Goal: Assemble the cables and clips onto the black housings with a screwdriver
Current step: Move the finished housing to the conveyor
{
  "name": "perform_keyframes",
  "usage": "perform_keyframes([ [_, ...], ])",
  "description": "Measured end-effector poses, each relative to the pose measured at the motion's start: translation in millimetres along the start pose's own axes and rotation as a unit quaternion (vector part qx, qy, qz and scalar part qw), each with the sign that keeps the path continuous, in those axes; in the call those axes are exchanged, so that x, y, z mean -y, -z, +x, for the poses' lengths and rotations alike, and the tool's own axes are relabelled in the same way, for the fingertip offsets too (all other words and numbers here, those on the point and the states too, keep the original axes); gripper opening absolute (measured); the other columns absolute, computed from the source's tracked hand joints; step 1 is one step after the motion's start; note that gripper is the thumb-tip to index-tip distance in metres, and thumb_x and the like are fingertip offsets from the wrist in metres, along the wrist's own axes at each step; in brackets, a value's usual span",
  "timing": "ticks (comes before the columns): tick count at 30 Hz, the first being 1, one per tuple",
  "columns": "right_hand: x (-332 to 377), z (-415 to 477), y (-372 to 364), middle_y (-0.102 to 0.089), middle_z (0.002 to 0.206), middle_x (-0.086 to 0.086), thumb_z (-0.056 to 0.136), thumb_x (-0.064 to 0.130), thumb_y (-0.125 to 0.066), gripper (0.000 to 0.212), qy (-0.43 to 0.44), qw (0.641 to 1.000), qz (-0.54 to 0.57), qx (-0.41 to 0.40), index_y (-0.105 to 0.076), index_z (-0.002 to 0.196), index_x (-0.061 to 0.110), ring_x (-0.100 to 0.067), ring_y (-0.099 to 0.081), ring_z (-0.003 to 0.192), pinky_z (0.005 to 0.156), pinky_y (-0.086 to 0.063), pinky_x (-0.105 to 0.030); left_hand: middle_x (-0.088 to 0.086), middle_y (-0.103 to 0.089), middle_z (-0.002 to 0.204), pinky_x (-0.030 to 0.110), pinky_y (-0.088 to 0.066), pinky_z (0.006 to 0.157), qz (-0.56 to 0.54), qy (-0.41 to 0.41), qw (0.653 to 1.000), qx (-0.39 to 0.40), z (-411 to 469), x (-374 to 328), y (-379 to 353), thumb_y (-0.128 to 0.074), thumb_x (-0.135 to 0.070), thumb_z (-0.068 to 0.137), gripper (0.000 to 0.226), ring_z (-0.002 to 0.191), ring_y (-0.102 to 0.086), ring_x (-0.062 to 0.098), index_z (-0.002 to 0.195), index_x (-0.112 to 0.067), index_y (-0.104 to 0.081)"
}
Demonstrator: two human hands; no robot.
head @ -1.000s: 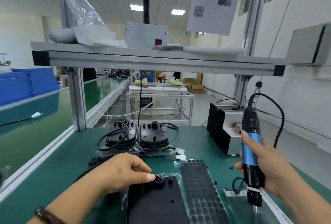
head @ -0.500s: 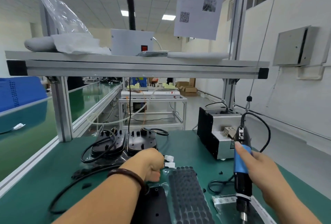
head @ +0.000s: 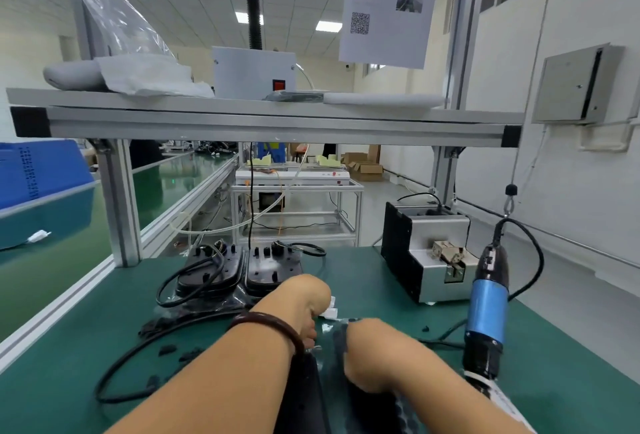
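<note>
Two black housings (head: pixel 211 270) (head: pixel 273 267) stand side by side at the back of the green bench, one with a black cable (head: pixel 162 295) looped on it. My left hand (head: pixel 304 302), bracelet on its wrist, is bent down over a black plate (head: pixel 301 392) near two white clips (head: pixel 330 310); its fingertips are hidden. My right hand (head: pixel 367 350) reaches down onto the sheet of black pads (head: pixel 398 413) beside it, fingers out of sight. The blue electric screwdriver (head: pixel 485 312) hangs on its own to the right, in neither hand.
A grey screw feeder (head: pixel 426 257) sits at the back right. A long black cable (head: pixel 131 357) and several small black parts (head: pixel 180 354) lie at the left. An aluminium shelf (head: pixel 263 121) spans overhead. A conveyor with a blue crate (head: pixel 38 173) runs on the left.
My right hand let go of the screwdriver and moved left onto the pad sheet. The screwdriver now hangs free. My left hand stayed over the black plate as the view tilted.
</note>
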State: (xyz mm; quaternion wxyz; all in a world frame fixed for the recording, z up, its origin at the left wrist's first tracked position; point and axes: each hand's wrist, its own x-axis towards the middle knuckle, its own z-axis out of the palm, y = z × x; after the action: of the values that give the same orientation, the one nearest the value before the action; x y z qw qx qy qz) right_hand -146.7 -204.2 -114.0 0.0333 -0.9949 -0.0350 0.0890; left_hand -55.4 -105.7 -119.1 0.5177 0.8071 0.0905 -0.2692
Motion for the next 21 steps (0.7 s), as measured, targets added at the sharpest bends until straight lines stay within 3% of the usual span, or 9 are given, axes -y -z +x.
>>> perform_keyframes([
  [3,1,11,-19,-0.04,0.143,-0.021,0.095,0.016,-0.037,0.045,-0.02,1.0,0.02,0.005,-0.04,0.136,-0.002,-0.034,-0.04,0.131,0.102,-0.036,-0.035,0.01,-0.047,0.082,0.031,-0.037,0.057,-0.039,0.0,0.999,0.001,-2,-2,-7,-0.026,-0.014,0.097,0.022,0.062,-0.045,0.019,0.096,-0.008,-0.047],
  [5,-4,14,-24,-0.032,0.149,-0.016,0.097,0.023,-0.039,0.054,-0.034,0.997,0.07,-0.018,-0.026,0.144,0.001,-0.032,-0.033,0.137,0.107,-0.032,-0.035,0.01,-0.048,0.092,0.032,-0.035,0.057,-0.071,0.002,0.997,-0.003,-4,-3,-8,-0.027,-0.013,0.097,0.018,0.066,-0.05,0.02,0.102,-0.009,-0.044],
  [7,-9,14,-27,-0.04,0.142,-0.011,0.097,0.028,-0.041,0.046,-0.023,0.993,0.105,-0.041,-0.034,0.138,0.008,-0.027,-0.04,0.129,0.098,-0.036,-0.03,0.009,-0.051,0.097,0.032,-0.036,0.059,-0.091,0.005,0.996,0.002,-5,-1,-9,-0.03,-0.011,0.097,0.014,0.059,-0.057,0.018,0.098,-0.006,-0.043],
  [9,-13,13,-28,-0.049,0.132,-0.006,0.097,0.031,-0.043,0.033,-0.008,0.99,0.124,-0.062,-0.044,0.124,0.014,-0.023,-0.048,0.118,0.087,-0.038,-0.027,0.007,-0.056,0.082,0.03,-0.039,0.057,-0.13,0.016,0.991,-0.006,-2,1,-8,-0.035,-0.008,0.095,0.015,0.054,-0.053,0.015,0.09,-0.007,-0.049],
  [13,-16,15,-32,-0.06,0.118,-0.003,0.095,0.031,-0.047,0.028,-0.012,0.976,0.184,-0.112,-0.054,0.118,0.018,-0.023,-0.056,0.111,0.089,-0.046,-0.03,-0.001,-0.046,0.06,0.023,-0.038,0.05,-0.136,0.016,0.99,0.023,-3,1,-3,-0.044,-0.008,0.096,0.022,0.055,-0.039,0.008,0.077,-0.011,-0.055],
  [17,-19,18,-31,-0.066,0.103,-0.002,0.093,0.032,-0.053,0.022,-0.061,0.946,0.218,-0.233,-0.064,0.104,0.017,-0.022,-0.061,0.097,0.083,-0.051,-0.031,0.0,-0.052,0.068,0.012,-0.04,0.04,-0.13,-0.031,0.99,0.048,-4,5,2,-0.051,-0.002,0.096,0.018,0.054,-0.045,0.005,0.08,-0.009,-0.057],
  [21,-19,18,-30,-0.072,0.093,0.0,0.092,0.026,-0.056,0.021,-0.052,0.928,0.242,-0.279,-0.074,0.091,0.017,-0.018,-0.063,0.09,0.078,-0.049,-0.027,0.002,-0.059,0.067,0.015,-0.042,0.046,-0.118,-0.095,0.988,0.036,-7,16,2,-0.051,0.002,0.093,0.02,0.055,-0.052,0.007,0.081,-0.011,-0.061],
])
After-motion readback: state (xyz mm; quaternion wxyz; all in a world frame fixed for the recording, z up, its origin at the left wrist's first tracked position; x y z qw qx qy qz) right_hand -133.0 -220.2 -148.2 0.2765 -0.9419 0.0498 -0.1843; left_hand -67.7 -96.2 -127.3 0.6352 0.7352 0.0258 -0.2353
